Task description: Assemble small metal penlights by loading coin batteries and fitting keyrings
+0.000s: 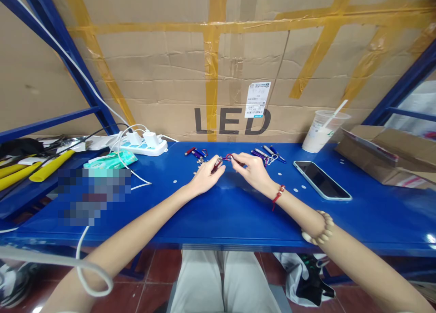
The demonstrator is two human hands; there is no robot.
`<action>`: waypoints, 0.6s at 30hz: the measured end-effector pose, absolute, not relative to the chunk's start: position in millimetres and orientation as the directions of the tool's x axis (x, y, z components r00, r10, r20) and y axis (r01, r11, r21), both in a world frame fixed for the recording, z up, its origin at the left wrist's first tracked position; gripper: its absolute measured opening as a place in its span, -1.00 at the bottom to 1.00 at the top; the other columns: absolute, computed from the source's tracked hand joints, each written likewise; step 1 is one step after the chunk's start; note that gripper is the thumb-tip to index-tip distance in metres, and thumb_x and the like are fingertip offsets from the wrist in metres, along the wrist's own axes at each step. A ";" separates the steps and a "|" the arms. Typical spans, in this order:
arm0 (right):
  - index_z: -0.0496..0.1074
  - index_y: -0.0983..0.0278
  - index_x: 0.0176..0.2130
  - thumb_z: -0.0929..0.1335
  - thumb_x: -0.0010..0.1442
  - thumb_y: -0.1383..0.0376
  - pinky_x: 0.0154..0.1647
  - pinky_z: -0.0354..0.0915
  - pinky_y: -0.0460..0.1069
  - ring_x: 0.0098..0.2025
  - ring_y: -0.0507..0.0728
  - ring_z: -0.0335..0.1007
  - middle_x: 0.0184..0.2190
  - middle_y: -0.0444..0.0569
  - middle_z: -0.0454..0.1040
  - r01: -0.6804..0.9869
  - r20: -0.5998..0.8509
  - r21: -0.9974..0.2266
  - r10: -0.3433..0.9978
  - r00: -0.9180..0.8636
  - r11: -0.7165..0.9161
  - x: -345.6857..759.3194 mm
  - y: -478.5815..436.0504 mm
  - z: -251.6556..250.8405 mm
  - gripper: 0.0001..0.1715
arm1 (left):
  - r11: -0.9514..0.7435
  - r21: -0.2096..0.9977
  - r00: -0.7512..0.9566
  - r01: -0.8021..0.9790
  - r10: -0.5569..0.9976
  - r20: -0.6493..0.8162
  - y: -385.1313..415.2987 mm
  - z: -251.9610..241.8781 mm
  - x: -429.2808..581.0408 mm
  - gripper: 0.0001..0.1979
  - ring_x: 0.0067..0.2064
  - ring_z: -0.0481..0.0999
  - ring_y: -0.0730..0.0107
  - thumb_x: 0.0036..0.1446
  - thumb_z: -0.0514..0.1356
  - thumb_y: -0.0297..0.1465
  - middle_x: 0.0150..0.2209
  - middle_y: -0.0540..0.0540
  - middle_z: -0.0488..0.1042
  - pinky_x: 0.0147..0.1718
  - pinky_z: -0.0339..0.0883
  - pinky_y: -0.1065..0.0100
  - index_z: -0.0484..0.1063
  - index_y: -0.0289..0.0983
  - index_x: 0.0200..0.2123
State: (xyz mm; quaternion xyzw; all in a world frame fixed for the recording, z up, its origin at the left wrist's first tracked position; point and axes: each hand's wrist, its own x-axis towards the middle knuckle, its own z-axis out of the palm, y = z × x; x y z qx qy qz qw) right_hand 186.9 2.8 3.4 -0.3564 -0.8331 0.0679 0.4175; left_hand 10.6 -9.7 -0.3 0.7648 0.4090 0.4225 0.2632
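Observation:
My left hand (205,176) is closed on a small dark red tube (217,165) that looks like a keychain flashlight. At its end, a red carabiner clip (229,156) is pinched in the fingertips of my right hand (252,170). Both hands meet above the middle of the blue table (218,217). Just behind my left hand lie several small red and blue tubes (196,154) with clips. Beyond my right hand rests a second group of silver, purple and blue tubes (261,154), with a silver carabiner (272,159) among them.
Small pale discs (295,190) dot the tabletop. To the right are a phone (323,181), a plastic cup with a straw (318,133) and an open cardboard box (384,161). A white power strip (148,146), cables and a green packet (109,160) occupy the left.

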 end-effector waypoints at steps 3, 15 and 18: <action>0.49 0.31 -0.24 0.16 0.28 0.12 -0.37 0.24 -0.04 -0.45 0.07 0.28 -0.49 -0.01 0.39 0.531 0.702 -0.444 0.648 -0.294 0.722 185.2 -1.5 5.1 -0.57 | -0.513 0.738 0.369 0.438 0.851 0.373 -9.3 -3.5 9.7 -0.80 -0.53 0.16 0.43 0.15 0.06 -0.28 -0.60 0.06 0.19 -0.48 -0.03 0.39 0.20 -0.22 -0.48; 0.45 0.29 -0.07 0.17 0.29 0.15 -0.16 0.32 -0.01 -0.26 0.11 0.40 -0.28 0.05 0.47 0.460 0.666 -0.394 0.592 -0.454 0.796 183.2 0.9 1.2 -0.58 | -0.474 0.774 0.320 0.420 0.875 0.363 -7.2 -5.8 9.1 -0.76 -0.49 0.25 0.43 0.19 0.01 -0.24 -0.55 0.06 0.28 -0.45 0.06 0.41 0.25 -0.25 -0.46; 0.44 0.29 -0.04 0.18 0.28 0.17 -0.18 0.32 -0.02 -0.27 0.11 0.39 -0.27 0.05 0.47 0.478 0.644 -0.383 0.600 -0.475 0.790 187.2 5.2 1.0 -0.60 | -0.472 0.762 0.308 0.442 0.879 0.365 -6.0 -4.7 8.6 -0.74 -0.53 0.19 0.47 0.20 -0.02 -0.24 -0.60 0.09 0.19 -0.48 0.02 0.43 0.18 -0.24 -0.49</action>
